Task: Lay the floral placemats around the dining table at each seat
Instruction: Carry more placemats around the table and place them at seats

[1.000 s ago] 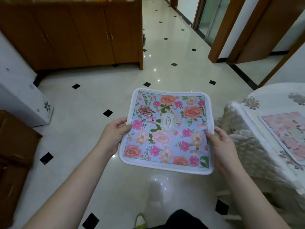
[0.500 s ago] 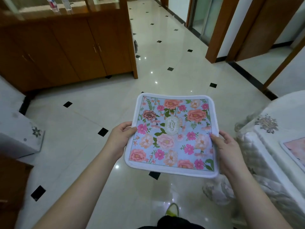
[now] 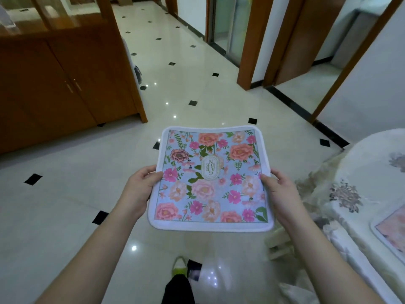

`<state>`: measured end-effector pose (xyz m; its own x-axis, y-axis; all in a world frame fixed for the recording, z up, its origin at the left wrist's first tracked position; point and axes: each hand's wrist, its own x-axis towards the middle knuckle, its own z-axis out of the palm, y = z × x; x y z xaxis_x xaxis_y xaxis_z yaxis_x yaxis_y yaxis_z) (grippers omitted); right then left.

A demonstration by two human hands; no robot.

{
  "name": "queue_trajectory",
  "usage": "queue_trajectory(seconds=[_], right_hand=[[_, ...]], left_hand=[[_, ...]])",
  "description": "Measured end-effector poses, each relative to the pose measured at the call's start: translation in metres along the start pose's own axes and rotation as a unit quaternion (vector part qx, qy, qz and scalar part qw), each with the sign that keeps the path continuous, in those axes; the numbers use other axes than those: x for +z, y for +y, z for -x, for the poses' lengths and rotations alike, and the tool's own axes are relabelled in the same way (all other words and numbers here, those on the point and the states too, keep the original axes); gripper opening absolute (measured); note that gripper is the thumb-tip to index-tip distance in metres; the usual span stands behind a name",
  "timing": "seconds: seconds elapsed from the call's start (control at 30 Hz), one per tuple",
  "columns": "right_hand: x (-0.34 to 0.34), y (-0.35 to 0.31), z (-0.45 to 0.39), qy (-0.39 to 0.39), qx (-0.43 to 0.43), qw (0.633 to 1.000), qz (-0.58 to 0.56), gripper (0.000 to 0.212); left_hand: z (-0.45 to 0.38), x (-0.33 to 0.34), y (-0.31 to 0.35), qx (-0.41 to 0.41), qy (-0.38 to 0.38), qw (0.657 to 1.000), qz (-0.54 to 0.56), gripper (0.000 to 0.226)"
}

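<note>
A square floral placemat (image 3: 210,181), pale blue with pink and orange flowers and a white border, is held flat in the air over the tiled floor. My left hand (image 3: 138,189) grips its left edge, thumb on top. My right hand (image 3: 279,191) grips its right edge the same way. The dining table (image 3: 370,172), covered with a white embroidered cloth, stands at the right edge of the view. A pink floral placemat (image 3: 392,229) lies on it at the far right, partly cut off.
A wooden cabinet (image 3: 65,84) stands at the left. Wooden door frames (image 3: 254,51) line the corridor ahead on the right. The glossy floor (image 3: 65,205) has cream tiles with small black diamonds. My foot in a green shoe (image 3: 179,266) shows below.
The view has swung left and forward, so the table and its pink mat have slid toward the right edge. Both hands keep the same hold on the blue mat.
</note>
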<state>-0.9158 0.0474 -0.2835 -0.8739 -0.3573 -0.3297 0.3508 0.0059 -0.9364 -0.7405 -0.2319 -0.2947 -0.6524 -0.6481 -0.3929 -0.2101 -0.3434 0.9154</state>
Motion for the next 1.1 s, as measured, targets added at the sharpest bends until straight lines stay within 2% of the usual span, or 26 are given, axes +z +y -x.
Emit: queue_trajectory(seconds=[0.23,0.43,0.8,1.1], right_hand=[[0.034,-0.033,-0.064,0.067,-0.010,0.998,-0.019,0.023],[0.021,-0.047,-0.109,0.141,-0.019,0.989,-0.037,0.021],[-0.078,-0.069,-0.222,0.235,-0.029,0.970,-0.056,0.026],[-0.142,-0.112,-0.310,0.270,-0.018,0.958,-0.090,0.024]], left_hand=[[-0.110,0.022,0.069,-0.004,-0.085,0.996,-0.025,0.019],[-0.188,0.076,0.096,0.004,-0.141,0.987,-0.078,0.020],[-0.301,0.256,0.116,-0.005,-0.236,0.959,-0.159,0.013],[-0.370,0.386,0.134,-0.042,-0.239,0.953,-0.180,0.012]])
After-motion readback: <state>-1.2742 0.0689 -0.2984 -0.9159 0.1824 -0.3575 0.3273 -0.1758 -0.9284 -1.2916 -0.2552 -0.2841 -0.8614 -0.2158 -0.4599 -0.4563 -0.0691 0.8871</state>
